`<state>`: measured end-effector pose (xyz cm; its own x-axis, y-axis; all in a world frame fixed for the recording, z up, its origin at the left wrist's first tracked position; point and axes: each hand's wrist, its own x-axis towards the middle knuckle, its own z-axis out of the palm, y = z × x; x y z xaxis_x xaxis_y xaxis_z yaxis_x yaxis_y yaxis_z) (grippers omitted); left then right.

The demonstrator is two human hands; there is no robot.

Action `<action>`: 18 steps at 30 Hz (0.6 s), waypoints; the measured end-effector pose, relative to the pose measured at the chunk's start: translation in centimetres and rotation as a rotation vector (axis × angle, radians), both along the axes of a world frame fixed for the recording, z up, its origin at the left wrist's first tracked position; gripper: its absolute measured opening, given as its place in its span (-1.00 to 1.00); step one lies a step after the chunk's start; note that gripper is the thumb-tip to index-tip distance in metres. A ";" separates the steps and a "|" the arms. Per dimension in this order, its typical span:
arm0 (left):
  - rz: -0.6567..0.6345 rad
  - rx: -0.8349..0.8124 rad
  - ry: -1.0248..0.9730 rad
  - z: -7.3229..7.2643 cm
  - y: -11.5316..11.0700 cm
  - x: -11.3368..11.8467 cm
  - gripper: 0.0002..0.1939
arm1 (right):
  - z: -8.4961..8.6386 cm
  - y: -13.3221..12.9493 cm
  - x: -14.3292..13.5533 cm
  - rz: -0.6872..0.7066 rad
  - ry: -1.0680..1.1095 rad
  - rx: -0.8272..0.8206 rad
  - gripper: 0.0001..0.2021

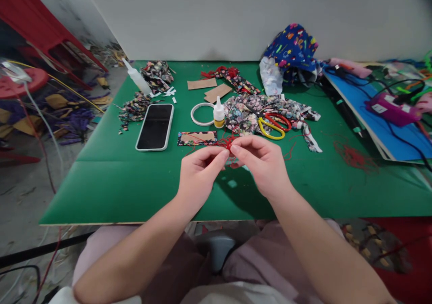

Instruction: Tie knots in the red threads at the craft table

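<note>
Red thread (229,143) is pinched between the fingertips of both my hands, above the near middle of the green table. My left hand (200,169) is closed on it from the left, thumb against forefinger. From the right, my right hand (265,162) pinches the same small red bundle, so the two hands nearly touch. Loose strands trail around the fingers. Just beyond my left hand lies a card strip edged with floral cloth (197,138). A small glue bottle (219,114) stands upright behind the hands. Scissors with yellow and red handles (272,126) rest on floral fabric (241,108).
A phone (155,127) lies left of the hands, near a white nozzle bottle (139,80) and cloth scraps (135,108). A white ring (193,115) and brown card pieces (201,84) sit farther back. Rightward are red thread scraps (357,155), a blue folder (396,135) and a purple device (391,108) with cables.
</note>
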<state>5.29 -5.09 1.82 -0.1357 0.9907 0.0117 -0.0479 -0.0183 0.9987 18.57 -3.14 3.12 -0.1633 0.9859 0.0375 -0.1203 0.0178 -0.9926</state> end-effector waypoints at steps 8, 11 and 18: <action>-0.022 -0.001 0.050 0.2 0.0 0.1 -0.87 | -0.3 0.2 -0.1 -0.034 -0.024 0.034 -0.92; -0.025 -0.011 0.036 0.2 0.0 0.2 -0.88 | -0.4 0.3 0.0 -0.073 -0.036 0.047 -0.91; -0.016 -0.049 0.021 0.2 0.1 0.2 -0.84 | -0.4 0.9 0.7 -0.024 -0.105 0.061 -0.81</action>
